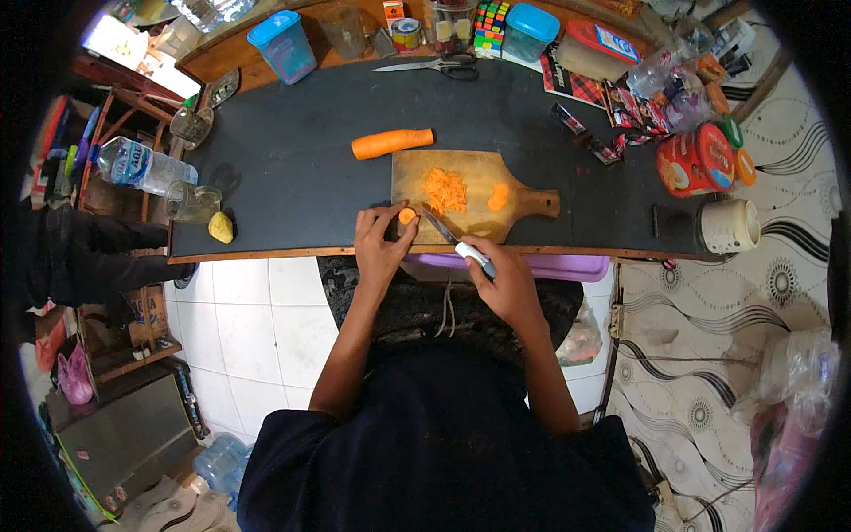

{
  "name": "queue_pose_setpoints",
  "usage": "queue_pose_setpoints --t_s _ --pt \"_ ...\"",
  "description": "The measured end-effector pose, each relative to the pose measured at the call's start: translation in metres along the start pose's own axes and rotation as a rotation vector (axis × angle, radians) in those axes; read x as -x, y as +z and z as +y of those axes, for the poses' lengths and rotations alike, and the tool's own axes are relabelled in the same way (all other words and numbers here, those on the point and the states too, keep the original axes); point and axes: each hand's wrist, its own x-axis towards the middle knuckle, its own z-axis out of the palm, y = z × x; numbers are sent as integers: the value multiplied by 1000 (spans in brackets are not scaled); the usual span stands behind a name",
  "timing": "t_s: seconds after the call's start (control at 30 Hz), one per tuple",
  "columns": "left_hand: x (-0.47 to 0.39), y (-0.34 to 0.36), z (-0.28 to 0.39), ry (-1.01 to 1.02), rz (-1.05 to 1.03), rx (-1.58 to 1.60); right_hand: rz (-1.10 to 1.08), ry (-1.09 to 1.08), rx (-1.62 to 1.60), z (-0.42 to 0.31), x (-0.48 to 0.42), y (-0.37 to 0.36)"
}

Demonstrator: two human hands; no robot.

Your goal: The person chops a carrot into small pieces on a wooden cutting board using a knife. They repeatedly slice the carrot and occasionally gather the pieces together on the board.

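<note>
My left hand (383,241) holds an orange carrot piece (407,215), cut face showing, at the near left corner of the wooden cutting board (479,161). In my right hand (500,278) is a knife (441,227) with a white and grey handle, its blade over the board and its tip just right of the carrot piece. A pile of thin carrot strips (445,191) lies on the board's middle, and a few carrot slices (498,197) lie near its handle. A larger peeled carrot (392,143) rests on the dark tabletop beyond the board.
Scissors (435,66) lie towards the back. A peeled yellowish piece (221,227), a glass jar (192,202) and a plastic bottle (147,166) are at the left. Sachets (585,133), a red tub (695,159) and a whitish container (730,226) stand or lie right. Another person's dark-clothed legs (100,256) show far left.
</note>
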Motion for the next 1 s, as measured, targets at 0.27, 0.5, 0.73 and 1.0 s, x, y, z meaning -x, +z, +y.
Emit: queue_pose_setpoints --t_s 0.27,0.5,0.73,1.0 --pt "2 2 -4 186 -30 -12 63 80 24 6 -9 10" --pt "3 7 -2 237 -20 -37 43 3 61 3 -8 9" --pt "4 11 -3 236 -42 -76 50 -9 20 1 -1 19" --pt "4 10 -2 251 -47 -98 34 -55 -28 1 2 25"
